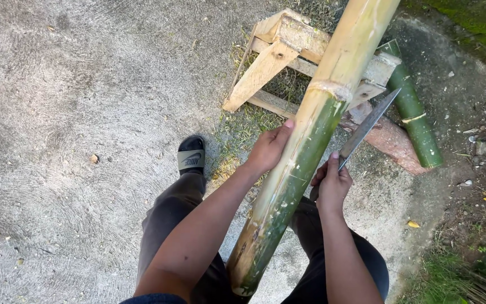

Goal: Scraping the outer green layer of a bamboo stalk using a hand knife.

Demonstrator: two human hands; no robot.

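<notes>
A thick bamboo pole (pixel 310 129), green on one side and scraped pale yellow on the other, runs from between my legs up over a wooden stand (pixel 277 50). My left hand (pixel 268 147) grips the pole's left side just below a node. My right hand (pixel 332 183) is shut on the handle of a long grey knife (pixel 368 126), whose blade points up and to the right, just beside the pole's right edge.
A short green bamboo piece (pixel 414 115) lies right of the stand beside a reddish stone (pixel 392 141). My foot in a black slipper (pixel 191 155) stands on rough concrete. Grass, pebbles and fallen leaves border the right side.
</notes>
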